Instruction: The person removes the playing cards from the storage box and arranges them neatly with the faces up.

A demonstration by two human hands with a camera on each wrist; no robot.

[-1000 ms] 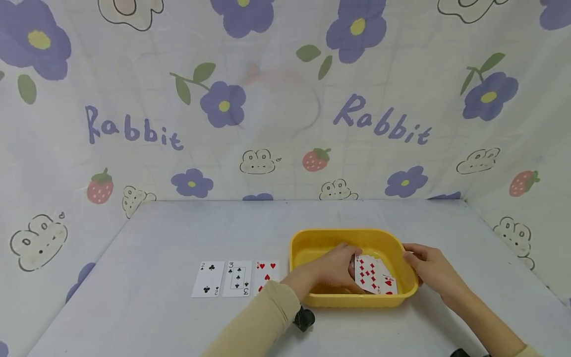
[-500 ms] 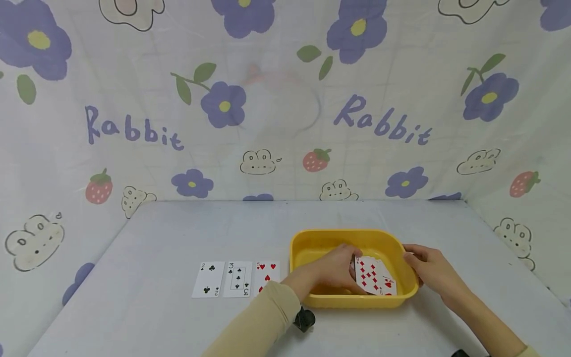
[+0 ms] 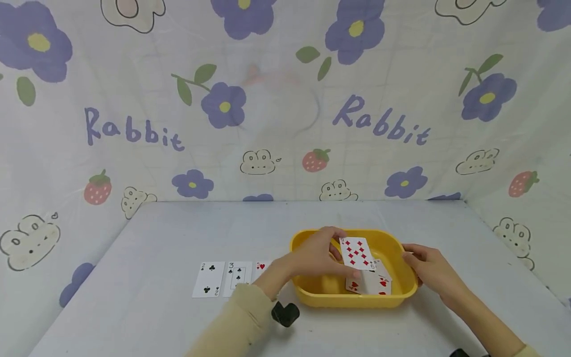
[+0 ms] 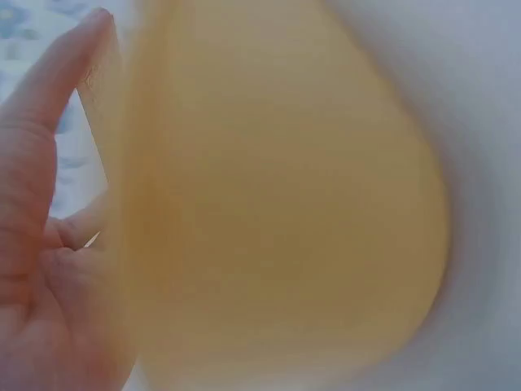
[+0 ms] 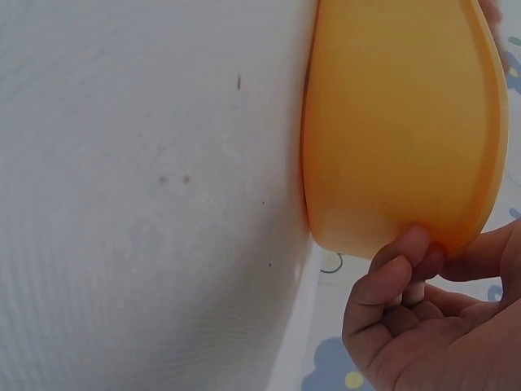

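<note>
My left hand [image 3: 318,255] is over the yellow tray [image 3: 348,300], pinching a diamonds playing card [image 3: 355,253] between thumb and fingers. The card faces up, raised above a loose pile of playing cards [image 3: 369,284], where red hearts show on the top one. On the tray's right end, my right hand [image 3: 430,267] grips the rim with thumb and fingers. In the right wrist view, those curled fingers [image 5: 383,285] hold the tray's end wall [image 5: 399,122]. The tray's blurred wall [image 4: 285,195] fills most of the left wrist view, covering part of the left hand [image 4: 49,269].
Left of the tray lie a two of clubs [image 3: 208,280], a three of clubs [image 3: 238,277] and a five of hearts [image 3: 260,267] in a row, the last partly behind my left arm. A patterned cloth [image 3: 285,119] hangs behind the table [image 3: 178,238].
My left hand has lifted the diamonds card off the pile, moving it up and left and uncovering the hearts card. The right hand still holds the tray's rim.
</note>
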